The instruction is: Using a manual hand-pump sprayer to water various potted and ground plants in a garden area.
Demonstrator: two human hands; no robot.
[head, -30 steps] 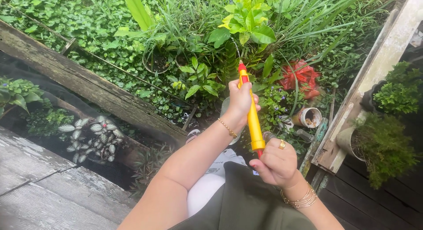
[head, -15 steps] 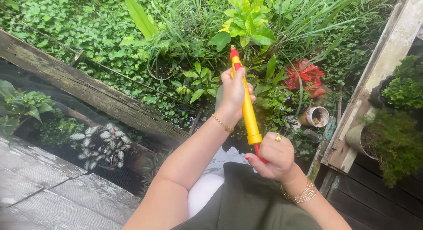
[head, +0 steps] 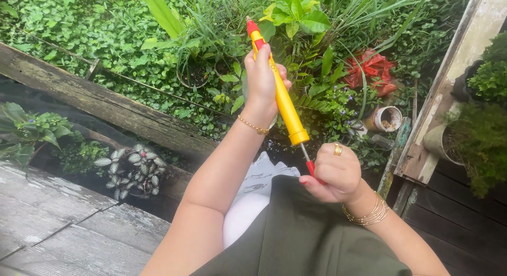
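Yellow pump sprayer (head: 279, 94): left hand (head: 262, 80) fingers grip its barrel, right hand (head: 338, 176) fingers clasp its red plunger handle (head: 311, 168).

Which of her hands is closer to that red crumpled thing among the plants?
The right hand, low on the sprayer's handle, sits below the red wrapper. The left hand grips the yellow barrel farther left.

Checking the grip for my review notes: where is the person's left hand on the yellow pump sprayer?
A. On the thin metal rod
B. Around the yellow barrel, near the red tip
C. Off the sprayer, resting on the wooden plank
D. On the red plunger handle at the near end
B: the left hand wraps the barrel of the yellow pump sprayer, while the right hand grips the red plunger handle.
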